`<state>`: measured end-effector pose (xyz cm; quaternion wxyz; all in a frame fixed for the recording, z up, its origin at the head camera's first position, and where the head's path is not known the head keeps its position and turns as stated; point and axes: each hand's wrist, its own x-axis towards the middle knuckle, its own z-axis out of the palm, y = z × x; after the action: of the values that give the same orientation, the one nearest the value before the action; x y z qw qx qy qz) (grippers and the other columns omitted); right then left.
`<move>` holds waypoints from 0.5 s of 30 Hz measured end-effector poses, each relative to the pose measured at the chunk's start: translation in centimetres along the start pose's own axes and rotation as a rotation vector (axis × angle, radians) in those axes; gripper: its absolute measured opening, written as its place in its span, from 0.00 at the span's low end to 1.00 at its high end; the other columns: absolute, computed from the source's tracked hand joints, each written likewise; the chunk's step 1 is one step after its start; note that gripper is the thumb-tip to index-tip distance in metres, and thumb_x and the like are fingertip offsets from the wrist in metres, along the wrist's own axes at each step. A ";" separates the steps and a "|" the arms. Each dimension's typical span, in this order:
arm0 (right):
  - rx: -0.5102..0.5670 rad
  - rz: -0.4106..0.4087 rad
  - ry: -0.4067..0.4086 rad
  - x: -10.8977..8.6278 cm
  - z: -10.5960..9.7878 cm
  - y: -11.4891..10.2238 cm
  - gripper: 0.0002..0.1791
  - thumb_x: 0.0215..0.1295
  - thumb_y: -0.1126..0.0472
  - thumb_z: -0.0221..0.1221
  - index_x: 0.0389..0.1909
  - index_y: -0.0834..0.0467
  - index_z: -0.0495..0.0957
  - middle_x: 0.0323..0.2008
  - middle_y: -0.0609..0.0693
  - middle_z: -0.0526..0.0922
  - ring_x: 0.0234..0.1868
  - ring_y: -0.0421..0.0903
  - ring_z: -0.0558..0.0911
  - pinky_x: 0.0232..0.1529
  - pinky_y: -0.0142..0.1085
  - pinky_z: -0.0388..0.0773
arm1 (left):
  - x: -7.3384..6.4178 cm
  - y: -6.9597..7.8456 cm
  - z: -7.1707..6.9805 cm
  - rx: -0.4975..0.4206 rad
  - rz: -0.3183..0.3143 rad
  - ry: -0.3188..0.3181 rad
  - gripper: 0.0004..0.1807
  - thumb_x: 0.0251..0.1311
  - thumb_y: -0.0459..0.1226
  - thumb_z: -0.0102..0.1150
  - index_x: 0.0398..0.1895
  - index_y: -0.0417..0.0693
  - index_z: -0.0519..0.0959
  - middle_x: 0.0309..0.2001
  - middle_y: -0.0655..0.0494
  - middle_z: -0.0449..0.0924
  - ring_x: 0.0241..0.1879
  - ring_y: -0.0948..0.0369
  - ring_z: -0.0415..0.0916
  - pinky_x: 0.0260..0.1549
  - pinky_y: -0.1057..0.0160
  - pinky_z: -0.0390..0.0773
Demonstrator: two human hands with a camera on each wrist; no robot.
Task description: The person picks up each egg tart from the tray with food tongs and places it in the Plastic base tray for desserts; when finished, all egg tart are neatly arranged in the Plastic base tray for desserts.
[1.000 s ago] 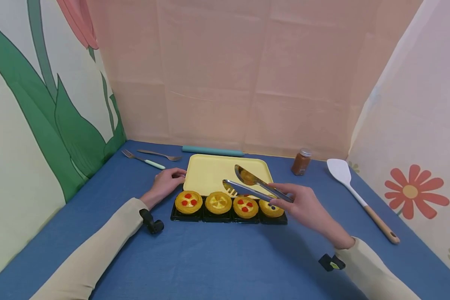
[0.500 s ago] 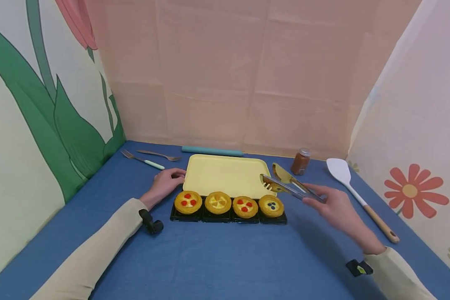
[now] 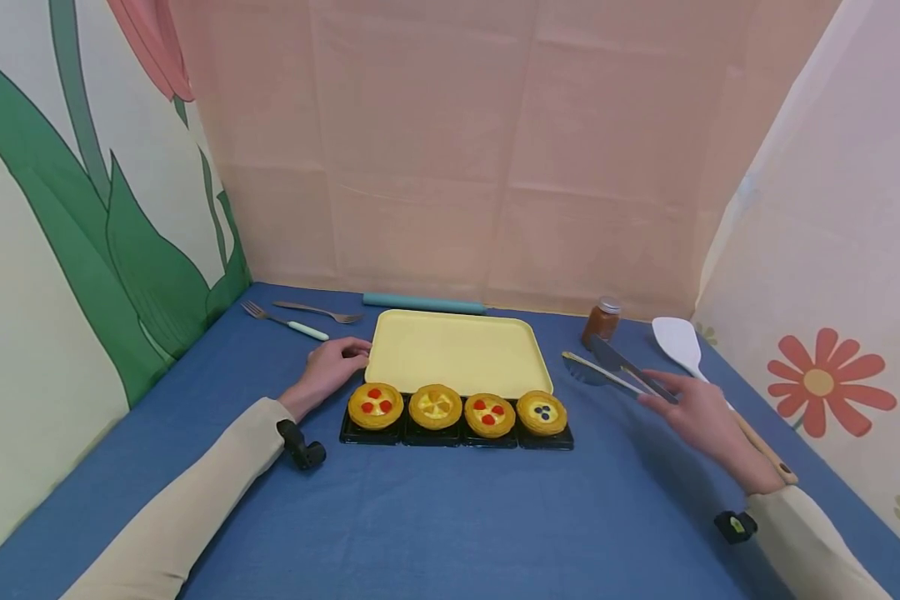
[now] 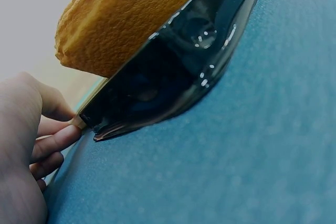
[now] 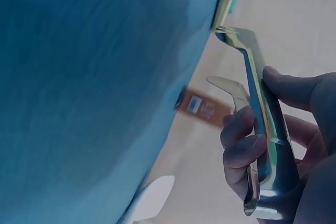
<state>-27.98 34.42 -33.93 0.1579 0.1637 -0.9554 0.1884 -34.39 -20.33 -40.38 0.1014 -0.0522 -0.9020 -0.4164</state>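
Observation:
My left hand (image 3: 333, 367) pinches the left edge of the yellow tray (image 3: 457, 350); thumb and fingers meet at its rim in the left wrist view. Several egg tarts (image 3: 376, 406) stand in a row before the tray, each in its own black plastic holder (image 3: 432, 438). Strawberry-like, yellow and blueberry-like toppings show on them. On the right, my right hand (image 3: 701, 425) grips metal tongs (image 3: 621, 363) above the cloth. The jaws stand apart with nothing between them, pointing towards the far left.
A brown-filled jar (image 3: 602, 322) stands behind the tongs. The white spatula (image 3: 678, 342) with a wooden handle lies by the right wall, partly behind my right hand. Two forks (image 3: 311, 330) lie at the far left. A teal rod (image 3: 423, 303) lies behind the tray.
My right hand has carried the tongs rightward, away from over the tray and the blueberry tart, to near the jar. My left hand, the tray and the tarts stay put.

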 end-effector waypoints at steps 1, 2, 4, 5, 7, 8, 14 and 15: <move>-0.005 0.001 0.000 0.1 0.0 0.2 0.25 0.66 0.54 0.67 0.60 0.63 0.81 0.44 0.64 0.86 0.37 0.57 0.85 0.24 0.39 0.71 | 0.0 0.0 0.0 0.000 -0.003 0.001 0.19 0.68 0.40 0.57 0.58 0.41 0.81 0.50 0.46 0.83 0.50 0.48 0.76 0.60 0.41 0.62; -0.010 0.000 -0.001 0.3 0.1 0.4 0.25 0.66 0.55 0.67 0.60 0.63 0.80 0.44 0.64 0.86 0.38 0.58 0.85 0.24 0.40 0.71 | 0.0 -0.1 0.0 0.001 -0.003 0.001 0.19 0.68 0.40 0.57 0.58 0.41 0.81 0.50 0.46 0.83 0.50 0.48 0.76 0.60 0.41 0.62; -0.017 -0.004 0.002 0.6 0.2 0.7 0.25 0.66 0.54 0.67 0.59 0.64 0.81 0.42 0.63 0.87 0.39 0.59 0.85 0.25 0.40 0.71 | 0.0 -0.1 -0.1 0.003 -0.002 0.001 0.19 0.68 0.40 0.57 0.58 0.41 0.81 0.50 0.46 0.83 0.50 0.48 0.76 0.60 0.41 0.63; -0.019 -0.002 -0.004 0.7 0.3 0.8 0.25 0.66 0.54 0.67 0.59 0.64 0.81 0.37 0.61 0.87 0.36 0.58 0.84 0.25 0.40 0.70 | 0.0 -0.1 -0.1 0.004 -0.002 0.003 0.19 0.68 0.40 0.57 0.58 0.41 0.81 0.50 0.46 0.83 0.50 0.48 0.76 0.61 0.40 0.61; -0.018 0.000 -0.018 1.1 0.5 1.1 0.25 0.66 0.55 0.66 0.59 0.65 0.80 0.29 0.58 0.86 0.30 0.55 0.83 0.24 0.39 0.69 | -0.1 0.0 -0.1 0.005 -0.001 0.004 0.19 0.68 0.40 0.57 0.58 0.41 0.81 0.49 0.46 0.83 0.51 0.48 0.75 0.62 0.39 0.59; -0.015 0.001 -0.027 1.2 0.6 1.2 0.25 0.67 0.55 0.66 0.60 0.66 0.80 0.24 0.55 0.84 0.26 0.53 0.81 0.24 0.39 0.68 | -0.1 0.0 -0.1 0.005 -0.001 0.004 0.19 0.68 0.40 0.57 0.58 0.41 0.81 0.49 0.46 0.83 0.51 0.47 0.75 0.62 0.39 0.58; -0.021 0.008 -0.071 2.0 1.1 1.6 0.27 0.69 0.54 0.64 0.61 0.68 0.77 0.21 0.48 0.80 0.21 0.44 0.73 0.25 0.40 0.66 | -0.1 0.0 -0.1 0.008 -0.006 0.001 0.19 0.69 0.40 0.57 0.59 0.42 0.81 0.50 0.46 0.83 0.50 0.48 0.76 0.60 0.40 0.61; -0.029 0.008 -0.071 2.1 1.1 1.6 0.27 0.69 0.54 0.64 0.61 0.68 0.77 0.23 0.48 0.81 0.22 0.44 0.74 0.26 0.40 0.67 | 0.0 -0.1 -0.1 0.010 -0.004 0.001 0.19 0.69 0.40 0.57 0.59 0.41 0.81 0.50 0.46 0.83 0.50 0.48 0.76 0.60 0.40 0.62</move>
<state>-30.70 34.87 -34.66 0.1253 0.1644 -0.9637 0.1690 -34.35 -20.45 -40.36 0.1014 -0.0499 -0.9040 -0.4123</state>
